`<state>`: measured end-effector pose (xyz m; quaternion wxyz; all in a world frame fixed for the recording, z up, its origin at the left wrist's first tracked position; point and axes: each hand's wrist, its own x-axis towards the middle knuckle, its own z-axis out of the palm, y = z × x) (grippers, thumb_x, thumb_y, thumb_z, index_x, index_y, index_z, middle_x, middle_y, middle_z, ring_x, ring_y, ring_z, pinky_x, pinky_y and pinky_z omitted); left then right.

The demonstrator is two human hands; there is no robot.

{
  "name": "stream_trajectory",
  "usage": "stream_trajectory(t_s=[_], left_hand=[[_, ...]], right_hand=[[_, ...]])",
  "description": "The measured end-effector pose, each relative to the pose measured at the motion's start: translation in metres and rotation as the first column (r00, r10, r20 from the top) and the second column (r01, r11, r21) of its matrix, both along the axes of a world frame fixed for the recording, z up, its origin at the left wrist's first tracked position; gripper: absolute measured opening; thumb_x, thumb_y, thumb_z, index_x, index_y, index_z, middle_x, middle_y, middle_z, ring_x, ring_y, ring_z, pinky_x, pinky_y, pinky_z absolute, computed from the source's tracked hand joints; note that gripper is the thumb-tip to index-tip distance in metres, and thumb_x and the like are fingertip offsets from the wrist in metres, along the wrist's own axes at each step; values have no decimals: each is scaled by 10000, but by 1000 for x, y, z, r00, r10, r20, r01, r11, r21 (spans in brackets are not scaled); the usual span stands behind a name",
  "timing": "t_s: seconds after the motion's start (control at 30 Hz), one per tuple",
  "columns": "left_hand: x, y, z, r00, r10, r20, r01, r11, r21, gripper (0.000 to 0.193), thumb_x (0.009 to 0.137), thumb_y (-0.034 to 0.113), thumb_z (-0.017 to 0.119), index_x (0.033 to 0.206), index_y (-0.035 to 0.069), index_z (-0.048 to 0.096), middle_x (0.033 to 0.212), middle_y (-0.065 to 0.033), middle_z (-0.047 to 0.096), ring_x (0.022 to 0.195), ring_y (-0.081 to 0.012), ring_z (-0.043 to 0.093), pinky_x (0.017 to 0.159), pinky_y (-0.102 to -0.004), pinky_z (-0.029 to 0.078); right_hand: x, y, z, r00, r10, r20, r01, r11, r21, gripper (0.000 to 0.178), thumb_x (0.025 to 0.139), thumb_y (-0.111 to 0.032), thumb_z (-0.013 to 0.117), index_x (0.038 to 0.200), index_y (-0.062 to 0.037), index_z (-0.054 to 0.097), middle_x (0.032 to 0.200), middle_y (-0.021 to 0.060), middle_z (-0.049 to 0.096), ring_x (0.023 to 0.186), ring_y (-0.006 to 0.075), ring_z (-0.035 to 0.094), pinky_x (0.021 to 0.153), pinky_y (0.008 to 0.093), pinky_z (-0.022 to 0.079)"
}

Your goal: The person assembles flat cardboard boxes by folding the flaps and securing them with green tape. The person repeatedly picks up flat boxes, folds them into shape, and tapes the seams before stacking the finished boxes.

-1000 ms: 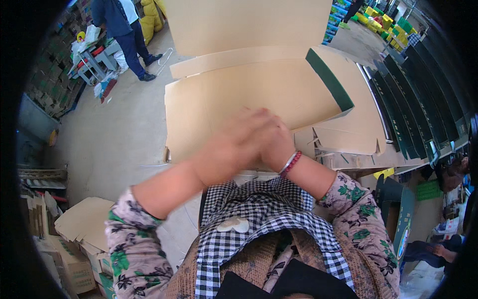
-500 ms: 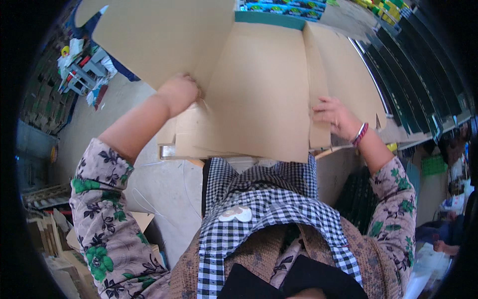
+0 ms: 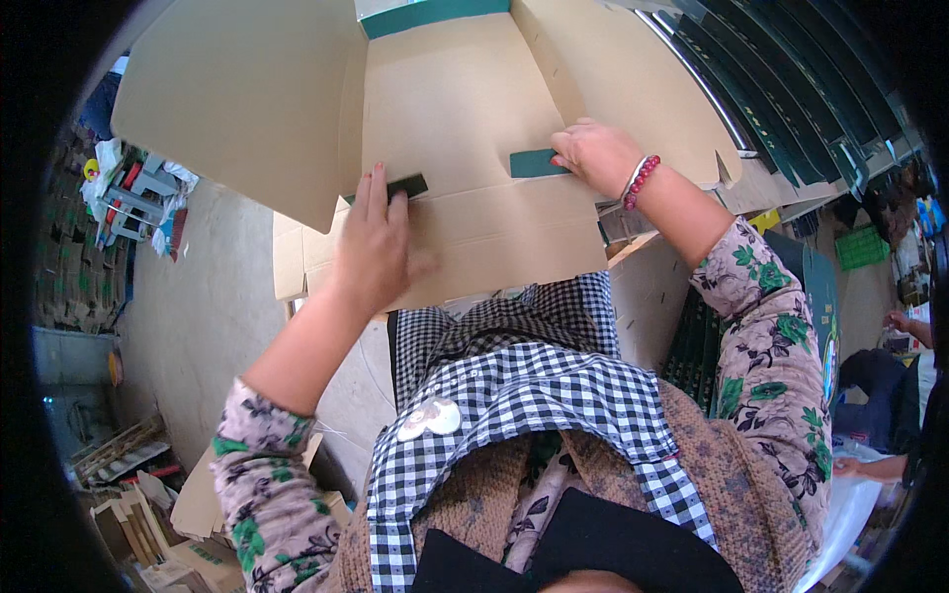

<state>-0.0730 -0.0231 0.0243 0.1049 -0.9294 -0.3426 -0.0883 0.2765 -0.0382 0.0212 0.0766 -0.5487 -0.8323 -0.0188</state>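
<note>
A large cardboard box (image 3: 455, 99), partly folded, lies in front of me with its plain brown inside up and its side panels standing outward. Two short dark green tabs show on its base near the front crease. My left hand (image 3: 374, 242) rests on the front panel (image 3: 514, 242), its fingers stretched out beside the left green tab (image 3: 407, 186). At the other side, my right hand (image 3: 598, 158) has its bent fingers and thumb closed at the end of the right green tab (image 3: 534, 163). The far edge carries a green strip (image 3: 435, 15).
Dark green folded cardboard sheets (image 3: 781, 89) are stacked at the right. On the left floor stand a grey stool (image 3: 138, 203) and, lower, brown cardboard pieces (image 3: 203, 514). Another person's hand (image 3: 860, 466) shows at the right edge, below a green crate (image 3: 862, 247).
My right hand has moved left and up onto the base, and my left hand has gone lower onto the front panel. Two green tabs now show. The box sits further left in view.
</note>
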Motion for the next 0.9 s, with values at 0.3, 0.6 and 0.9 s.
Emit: stream_trajectory(t_s=[0.3,0.6,0.9], left_hand=[[-4,4,62,960,-169,-224,78,927,-366,613,724,404,808,1119,-41,659,1420,-309,395,1333,-408,387,1089,-416,374],[1,96,64,949,315,16,-191,615,-765,456,965,403,601,928,-37,711,765,-114,666,728,-183,615,714,-344,495],[44,52,23,924,128,361,-71,983,-168,253,819,210,715,1015,56,675,1061,-155,629,1049,-364,572,869,-440,478]], right_hand=[[-17,-14,-5,994,-110,22,110,994,4,134,888,-210,594,855,-86,634,801,139,673,825,318,649,720,443,528],[12,-17,14,111,-513,-851,-369,774,-515,488,1003,-447,474,1087,-4,662,1020,110,695,983,161,623,900,343,472],[-43,-19,8,850,-377,-367,500,796,341,398,839,-272,709,1169,-59,648,1052,196,661,1013,371,620,870,440,500]])
